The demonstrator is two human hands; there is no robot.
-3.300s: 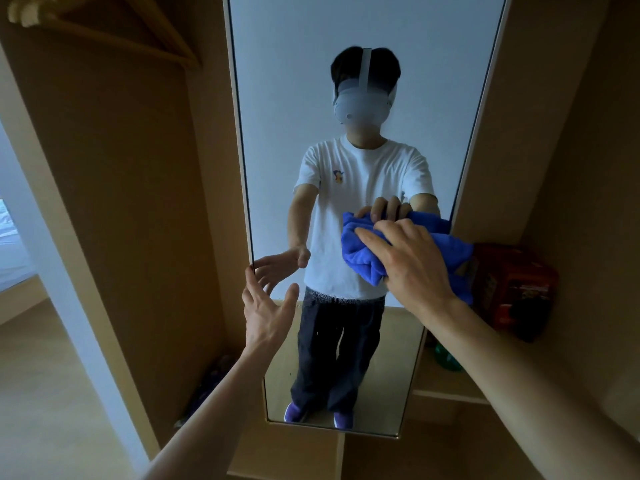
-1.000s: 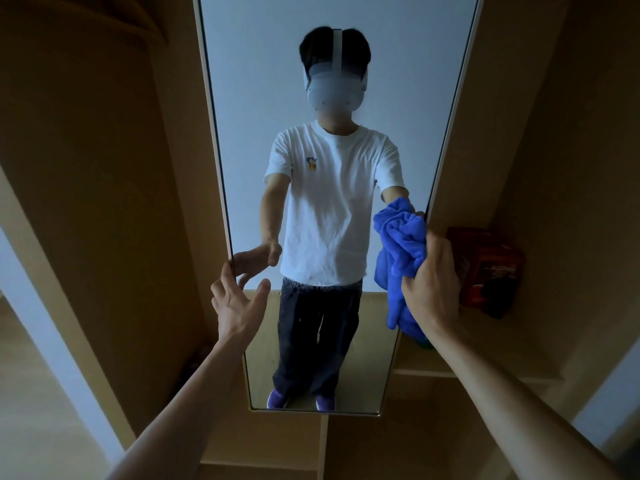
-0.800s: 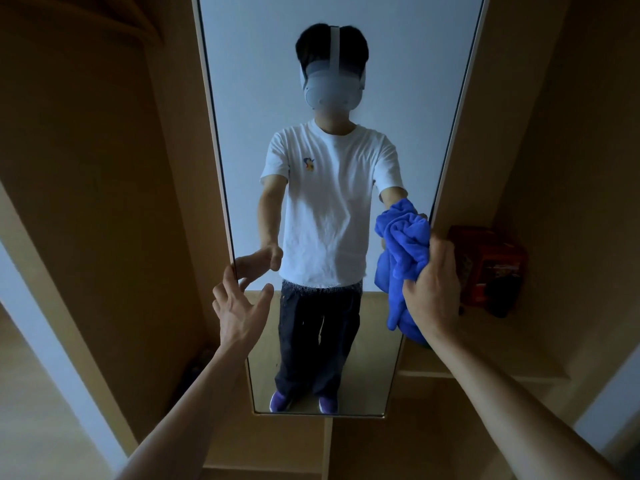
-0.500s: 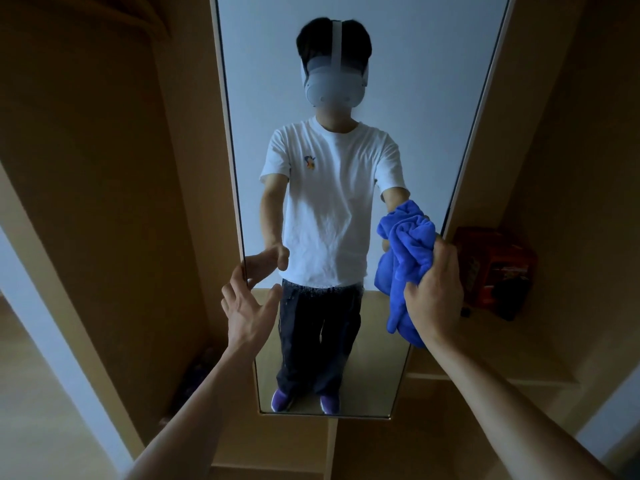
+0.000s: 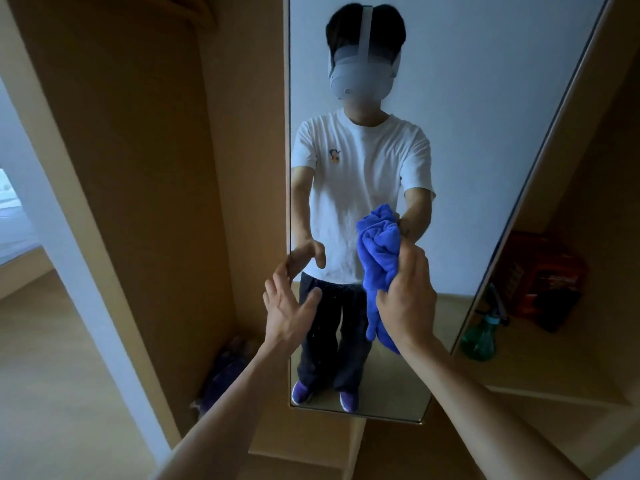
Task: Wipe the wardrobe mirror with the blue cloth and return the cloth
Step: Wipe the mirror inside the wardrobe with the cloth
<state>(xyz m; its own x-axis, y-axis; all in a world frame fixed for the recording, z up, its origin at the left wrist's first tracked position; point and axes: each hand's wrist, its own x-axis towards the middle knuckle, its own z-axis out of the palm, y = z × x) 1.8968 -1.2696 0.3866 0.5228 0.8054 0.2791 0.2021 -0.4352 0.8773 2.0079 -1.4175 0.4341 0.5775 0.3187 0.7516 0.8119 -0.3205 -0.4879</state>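
Cloth (image 5: pixel 379 251): moved inward from the mirror's (image 5: pixel 485 98) right edge, bunched in the gripping right hand (image 5: pixel 407 303).
Left hand (image 5: pixel 287 313): spread loose, fingertips at the mirror's left edge.
Mirror: mid-wipe; next, sweep firmly toward the left hand.

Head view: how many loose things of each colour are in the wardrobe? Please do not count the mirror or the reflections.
Blue: 1, the blue cloth, gripped by the right hand
Green: 1, the spray bottle on the shelf
Red: 1, the box on the same shelf
Purple: 1, a dim bundle at the lower left
Total: 4
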